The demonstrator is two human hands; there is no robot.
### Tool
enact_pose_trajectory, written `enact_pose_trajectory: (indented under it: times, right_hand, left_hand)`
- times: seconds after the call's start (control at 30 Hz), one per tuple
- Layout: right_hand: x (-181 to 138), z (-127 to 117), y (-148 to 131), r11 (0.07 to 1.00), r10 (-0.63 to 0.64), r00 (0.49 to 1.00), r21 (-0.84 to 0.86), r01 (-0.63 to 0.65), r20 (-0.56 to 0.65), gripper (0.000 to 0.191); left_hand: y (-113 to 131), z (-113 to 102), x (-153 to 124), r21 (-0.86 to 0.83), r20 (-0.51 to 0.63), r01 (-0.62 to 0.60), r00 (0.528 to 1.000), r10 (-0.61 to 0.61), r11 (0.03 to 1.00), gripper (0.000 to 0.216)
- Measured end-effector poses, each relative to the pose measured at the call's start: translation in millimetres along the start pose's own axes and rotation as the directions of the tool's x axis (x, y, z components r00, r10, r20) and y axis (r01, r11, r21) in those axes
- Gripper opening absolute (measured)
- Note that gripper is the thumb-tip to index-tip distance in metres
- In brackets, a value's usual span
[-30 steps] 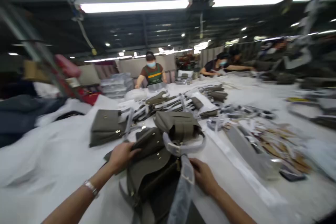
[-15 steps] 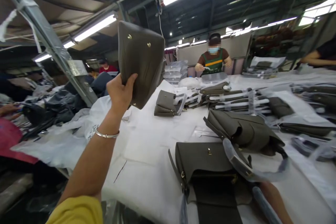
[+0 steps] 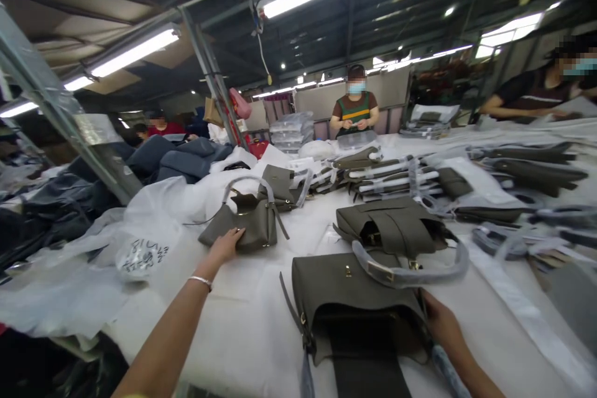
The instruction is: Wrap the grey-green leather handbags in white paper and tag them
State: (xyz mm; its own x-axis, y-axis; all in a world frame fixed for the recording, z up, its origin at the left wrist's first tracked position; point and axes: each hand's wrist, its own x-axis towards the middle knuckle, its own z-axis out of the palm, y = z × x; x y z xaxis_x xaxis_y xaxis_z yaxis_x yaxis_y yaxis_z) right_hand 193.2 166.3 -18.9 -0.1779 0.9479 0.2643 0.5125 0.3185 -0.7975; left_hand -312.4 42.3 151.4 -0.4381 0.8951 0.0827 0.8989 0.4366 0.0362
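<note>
A small olive-grey handbag (image 3: 256, 219) with a wrapped handle rests on the white table cover, and my left hand (image 3: 227, 245) grips its lower near side. Closer to me lies a larger olive-grey handbag (image 3: 342, 286) with a gold clasp, its mouth gaping toward me. My right hand (image 3: 441, 318) is closed at this bag's right side, with the fingertips hidden behind it. Just beyond, another olive-grey handbag (image 3: 396, 224) lies on its side, and a plastic-wrapped handle (image 3: 420, 277) loops between the two.
Several olive bags with wrapped straps (image 3: 396, 174) are piled across the table's far right. Crumpled clear plastic (image 3: 153, 217) lies at left beside dark blue bags (image 3: 186, 158). A metal post (image 3: 88, 143) rises at left. A co-worker (image 3: 355, 109) stands opposite; another person (image 3: 527, 90) is at right.
My left hand has brought the small handbag down from the air onto the table at left. My right hand shows more now beside the near bag. The view has turned rightward.
</note>
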Motion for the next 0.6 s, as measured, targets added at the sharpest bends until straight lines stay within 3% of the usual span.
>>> enact_pose_trajectory:
  times: [0.1,0.17,0.2,0.3,0.33,0.37,0.4,0.43,0.47,0.5,0.6]
  right_hand:
    - [-3.6,-2.2,-16.9,0.998,-0.022,1.000,0.054,0.022,0.000,0.033]
    - [-5.2,-2.8,-24.5,0.996,-0.029,1.000,0.084,0.030,-0.009,0.030]
    - [-5.9,-2.9,-26.6,0.995,-0.033,0.999,0.095,0.034,-0.018,0.029]
    - [-6.6,-2.7,-26.9,0.992,-0.050,0.998,0.111,0.054,-0.036,0.029]
    - [-6.4,-2.4,-25.4,0.992,-0.056,0.998,0.111,0.060,-0.038,0.030]
    - [-5.9,-2.1,-23.6,0.992,-0.059,0.998,0.111,0.063,-0.038,0.032]
    - [-5.3,-1.7,-21.6,0.993,-0.054,0.998,0.107,0.058,-0.035,0.033]
    - [-4.6,-1.0,-19.6,0.994,-0.045,0.999,0.102,0.048,-0.030,0.033]
    - [-4.0,-0.2,-17.7,0.995,-0.034,0.999,0.098,0.037,-0.023,0.034]
    - [-3.7,1.1,-16.0,0.995,-0.025,1.000,0.095,0.027,-0.015,0.034]
    - [-3.9,6.3,-10.4,0.994,-0.015,0.999,0.103,0.019,-0.035,0.031]
  left_hand:
    - [39.4,-28.7,9.9,-0.019,-0.016,-0.094,0.995,0.094,0.995,0.045]
    - [86.8,-45.9,7.1,-0.063,-0.064,-0.262,0.964,0.258,0.963,0.050]
    - [114.9,-51.3,2.3,-0.093,-0.075,-0.374,0.927,0.368,0.923,0.052]
    - [202.0,-52.7,-15.0,-0.173,-0.021,-0.695,0.711,0.703,0.697,0.060]
    - [227.7,-49.3,-17.7,-0.207,0.019,-0.785,0.593,0.805,0.583,0.066]
    - [250.0,-45.2,-17.4,-0.291,0.068,-0.853,0.434,0.898,0.434,0.069]
    - [268.6,-41.0,-13.8,-0.352,0.109,-0.871,0.325,0.939,0.342,0.074]
    - [283.5,-37.6,-7.1,-0.391,0.146,-0.868,0.271,0.951,0.307,0.078]
    - [295.0,-35.1,2.0,-0.404,0.161,-0.862,0.261,0.952,0.305,0.078]
    - [303.8,-33.6,12.6,-0.399,0.170,-0.854,0.289,0.942,0.334,0.075]
    - [322.5,-30.1,41.7,-0.332,0.127,-0.809,0.471,0.873,0.485,0.068]
